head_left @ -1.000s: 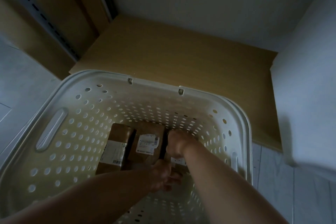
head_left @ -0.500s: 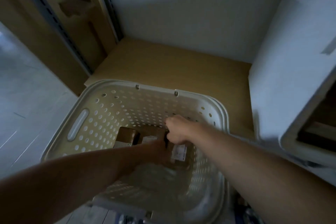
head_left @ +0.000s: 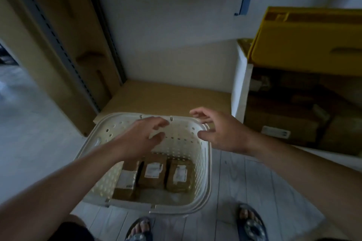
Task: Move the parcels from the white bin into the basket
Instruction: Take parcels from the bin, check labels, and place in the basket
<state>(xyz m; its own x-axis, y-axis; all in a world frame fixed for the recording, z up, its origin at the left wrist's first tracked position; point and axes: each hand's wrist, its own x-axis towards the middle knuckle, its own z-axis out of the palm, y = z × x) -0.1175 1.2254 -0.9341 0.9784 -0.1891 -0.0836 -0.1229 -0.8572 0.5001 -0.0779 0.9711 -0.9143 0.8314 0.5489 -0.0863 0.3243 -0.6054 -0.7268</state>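
three parcels (head_left: 154,172) lie side by side on the floor of the basket (head_left: 203,172), labels up, packed close in a row along its middle, probably so that more can go in beside them; the basket itself stands on the pale plank floor (head_left: 244,182), its far rim against a low wooden shelf (head_left: 166,96); both hands hover above the basket with fingers spread loose and holding nothing, the left hand (head_left: 143,137) over the far wall, the right hand (head_left: 219,133) over the right rim and nearer the white bin (head_left: 242,84), which suggests a reach for the next load; inside that bin more brown parcels (head_left: 284,123) show, too dim to count; a yellow crate (head_left: 305,41) sits on top of it; two sandalled feet (head_left: 141,229) stand just beside the basket.
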